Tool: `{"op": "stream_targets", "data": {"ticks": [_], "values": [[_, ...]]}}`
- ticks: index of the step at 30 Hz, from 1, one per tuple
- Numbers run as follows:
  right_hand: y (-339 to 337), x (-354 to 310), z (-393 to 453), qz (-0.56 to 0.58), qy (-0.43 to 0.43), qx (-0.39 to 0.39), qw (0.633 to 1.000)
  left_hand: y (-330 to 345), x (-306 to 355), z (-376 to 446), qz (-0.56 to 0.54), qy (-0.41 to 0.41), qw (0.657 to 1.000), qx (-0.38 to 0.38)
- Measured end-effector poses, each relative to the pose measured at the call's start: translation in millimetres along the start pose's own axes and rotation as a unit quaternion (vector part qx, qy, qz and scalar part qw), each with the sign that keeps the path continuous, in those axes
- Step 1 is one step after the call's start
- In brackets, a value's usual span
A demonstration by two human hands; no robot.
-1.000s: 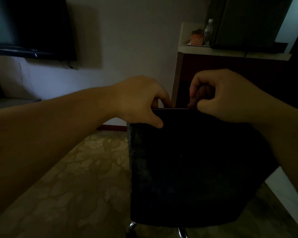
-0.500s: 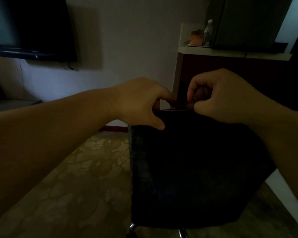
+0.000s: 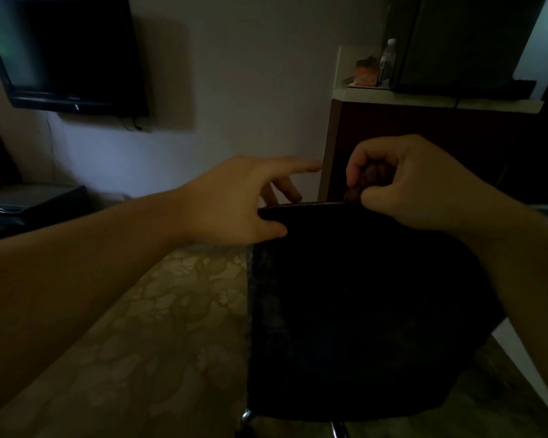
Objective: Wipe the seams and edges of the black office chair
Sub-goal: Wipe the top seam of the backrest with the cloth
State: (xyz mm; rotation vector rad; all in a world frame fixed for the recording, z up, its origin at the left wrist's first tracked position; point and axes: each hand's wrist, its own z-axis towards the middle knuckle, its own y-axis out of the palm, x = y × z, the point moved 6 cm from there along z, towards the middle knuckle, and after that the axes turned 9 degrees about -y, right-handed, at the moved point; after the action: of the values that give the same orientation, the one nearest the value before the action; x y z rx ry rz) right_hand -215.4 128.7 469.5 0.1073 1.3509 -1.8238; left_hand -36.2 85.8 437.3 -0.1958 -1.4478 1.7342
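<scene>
In dim light, the person is standing behind the black office chair, whose backrest is filling the lower right of the scene and hiding the seat from view. Its top edge is running across the middle, just below both hands, and chrome legs of its base are showing at the near bottom edge.

The left hand is reaching in from the left with its fingers spread and mostly straight; the index finger is pointing right, past the chair top, while the thumb is lying against the near face of the backrest just under the top edge. It is not gripping anything that can be made out.

The right hand is sitting at the right part of the top edge with its fingers curled tightly inward, thumb tucked against them. Something dark seems to be bunched inside the curl, but the picture is too murky to tell what it is.

A patterned carpet is covering the floor to the left. A dark television is hanging on the far wall at upper left. On the far right a cabinet is carrying a clear bottle beside a small orange box.
</scene>
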Motion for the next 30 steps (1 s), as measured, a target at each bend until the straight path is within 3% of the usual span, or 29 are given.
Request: {"op": "stream_targets", "data": {"ticks": [4, 8, 12, 16, 20, 23, 27, 30], "values": [[4.8, -3.5, -5.2, 0.036, -0.001, -0.075, 0.997, 9.9, -10.8, -10.6, -0.034, -0.023, 0.999, 0.014], [0.2, 3.1, 1.0, 0.016, -0.003, -0.009, 1.0, 17.9, -15.3, -12.6, -0.071, -0.035, 0.996, 0.043], [9.2, -6.4, -3.1, 0.013, -0.034, -0.094, 0.995, 24.9, -18.4, -17.6, -0.14, -0.054, 0.987, 0.056], [-0.4, 2.9, 3.3, 0.009, -0.035, 0.001, 0.999, 31.9, -22.3, -20.6, -0.198, -0.079, 0.973, 0.09], [10.2, -5.4, -0.3, 0.004, -0.041, -0.096, 0.995, 39.8, -22.2, -25.6, -0.231, -0.086, 0.963, 0.11], [3.4, -0.2, 4.6, -0.015, -0.047, -0.021, 0.999, 41.9, -23.2, -25.6, -0.246, -0.094, 0.957, 0.124], [15.9, -9.3, 1.4, 0.009, -0.047, -0.108, 0.993, 45.1, -20.3, -28.3, -0.242, -0.093, 0.959, 0.115], [8.7, -2.1, 6.0, -0.008, -0.046, -0.044, 0.998, 45.6, -20.3, -26.3, -0.23, -0.094, 0.961, 0.119]]}}
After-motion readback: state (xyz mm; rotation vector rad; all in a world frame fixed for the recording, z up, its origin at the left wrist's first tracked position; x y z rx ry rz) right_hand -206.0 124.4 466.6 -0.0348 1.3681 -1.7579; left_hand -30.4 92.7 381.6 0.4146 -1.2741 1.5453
